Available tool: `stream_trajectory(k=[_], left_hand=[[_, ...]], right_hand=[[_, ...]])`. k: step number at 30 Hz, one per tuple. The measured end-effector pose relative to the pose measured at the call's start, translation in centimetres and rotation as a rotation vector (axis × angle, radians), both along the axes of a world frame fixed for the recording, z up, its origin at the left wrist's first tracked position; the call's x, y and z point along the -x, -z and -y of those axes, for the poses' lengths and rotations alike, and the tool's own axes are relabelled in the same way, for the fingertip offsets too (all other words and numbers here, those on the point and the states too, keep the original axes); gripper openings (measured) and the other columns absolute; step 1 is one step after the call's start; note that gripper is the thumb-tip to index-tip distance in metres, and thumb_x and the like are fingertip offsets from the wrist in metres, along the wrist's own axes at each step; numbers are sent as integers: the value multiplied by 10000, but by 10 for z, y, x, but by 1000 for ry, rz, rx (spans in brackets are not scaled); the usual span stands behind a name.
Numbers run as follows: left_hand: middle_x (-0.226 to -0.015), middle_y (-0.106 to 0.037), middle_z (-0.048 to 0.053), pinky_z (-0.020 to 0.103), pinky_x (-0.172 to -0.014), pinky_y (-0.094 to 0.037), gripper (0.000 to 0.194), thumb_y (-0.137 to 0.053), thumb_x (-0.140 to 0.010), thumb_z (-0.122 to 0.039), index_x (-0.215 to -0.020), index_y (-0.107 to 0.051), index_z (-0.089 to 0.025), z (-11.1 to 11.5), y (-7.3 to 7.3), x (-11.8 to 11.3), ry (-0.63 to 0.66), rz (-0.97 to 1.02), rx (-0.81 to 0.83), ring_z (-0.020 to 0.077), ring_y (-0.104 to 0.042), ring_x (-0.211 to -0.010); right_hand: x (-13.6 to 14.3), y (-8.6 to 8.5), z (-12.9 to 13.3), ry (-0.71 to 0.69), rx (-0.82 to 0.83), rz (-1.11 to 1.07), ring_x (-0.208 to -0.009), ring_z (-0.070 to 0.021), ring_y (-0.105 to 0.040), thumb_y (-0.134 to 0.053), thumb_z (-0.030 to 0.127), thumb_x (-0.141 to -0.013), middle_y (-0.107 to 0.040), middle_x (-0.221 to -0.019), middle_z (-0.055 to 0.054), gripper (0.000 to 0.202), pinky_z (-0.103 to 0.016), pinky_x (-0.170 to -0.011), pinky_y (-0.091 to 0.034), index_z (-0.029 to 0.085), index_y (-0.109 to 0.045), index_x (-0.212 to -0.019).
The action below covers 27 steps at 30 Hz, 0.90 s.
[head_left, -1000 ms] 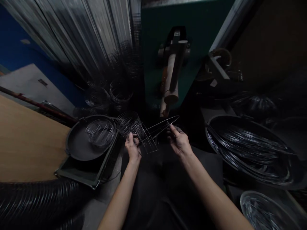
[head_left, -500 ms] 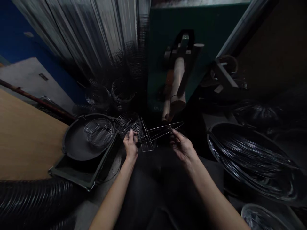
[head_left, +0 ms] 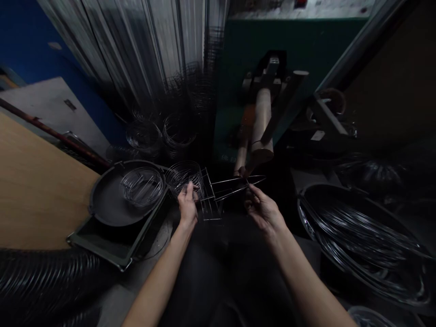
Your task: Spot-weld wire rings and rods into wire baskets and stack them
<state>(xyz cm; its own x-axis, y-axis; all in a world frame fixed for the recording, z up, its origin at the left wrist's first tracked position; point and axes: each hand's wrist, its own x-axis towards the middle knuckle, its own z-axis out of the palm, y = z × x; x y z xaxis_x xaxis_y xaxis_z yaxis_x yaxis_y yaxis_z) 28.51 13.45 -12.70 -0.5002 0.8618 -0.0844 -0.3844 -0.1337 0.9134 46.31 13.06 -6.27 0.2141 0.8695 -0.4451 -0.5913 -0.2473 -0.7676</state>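
A thin metal wire frame point(head_left: 215, 198) spans the space between my two hands, below the machine's arms. My left hand point(head_left: 188, 203) is closed on its left side, thumb on top. At the right, my right hand point(head_left: 264, 206) pinches the frame near its narrow, looped end; whether a separate piece of wire is between those fingers I cannot make out. Just behind my left hand stands a stack of round wire pieces point(head_left: 182, 175). The machine's thick rod-like arm point(head_left: 263, 116) juts out above the frame, with a thinner copper-coloured rod point(head_left: 241, 156) beneath it.
At left, a round black tray point(head_left: 105, 200) holds round wire pieces point(head_left: 145, 186) on a green crate point(head_left: 98, 245). More wire stacks point(head_left: 179, 134) stand behind. Right is a large tub point(head_left: 303, 213) of wire lengths point(head_left: 361, 222). The green machine body point(head_left: 235, 59) rises ahead.
The view has shifted a little, so the machine sits lower and further right in it. Both hands keep their hold on the wire frame, with hardly any other movement.
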Motion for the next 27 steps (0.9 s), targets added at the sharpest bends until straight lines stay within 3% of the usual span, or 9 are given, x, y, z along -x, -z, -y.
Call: stream_trajectory(k=[4, 8, 12, 20, 27], left_hand=[[-409, -294, -91, 160, -398, -168, 368, -680, -696, -468, -638, -558, -126, 2, -9, 0, 36, 61, 14, 19, -227, -378], [-408, -297, -95, 152, -388, -161, 348, -719, -652, -433, -642, -563, -121, 5, -13, -3, 52, 166, 20, 10, -222, -372], [-396, -287, -101, 146, -383, -168, 348, -717, -658, -432, -672, -575, -114, 4, -10, -5, 66, 210, 33, 5, -213, -360], [-393, -268, -109, 140, -375, -154, 353, -722, -654, -432, -658, -564, -116, -11, -9, -1, 20, 256, 8, 2, -212, -348], [-412, -316, -88, 149, -373, -179, 362, -665, -714, -467, -655, -568, -123, -10, -16, 2, -12, 127, 1, 15, -257, -362]], right_hand=[[6, -11, 1, 90, 152, -130, -503, -54, -561, -708, 88, -667, -609, -601, 29, 126, -119, -388, -392, 134, -611, -732], [6, -16, 7, 76, 143, -193, -505, -53, -564, -695, 92, -701, -621, -617, 26, 94, -122, -386, -394, 132, -618, -736], [-3, -8, 18, 67, 145, -182, -513, -60, -569, -749, 151, -677, -630, -644, 16, 149, -122, -380, -397, 127, -639, -775], [-20, 9, 31, 98, 173, -140, -518, -54, -565, -766, 112, -609, -643, -675, 21, 194, -126, -389, -409, 128, -673, -779], [-30, 13, 51, 61, 178, -45, -527, -68, -545, -792, 191, -541, -624, -660, 25, 283, -144, -414, -410, 163, -684, -801]])
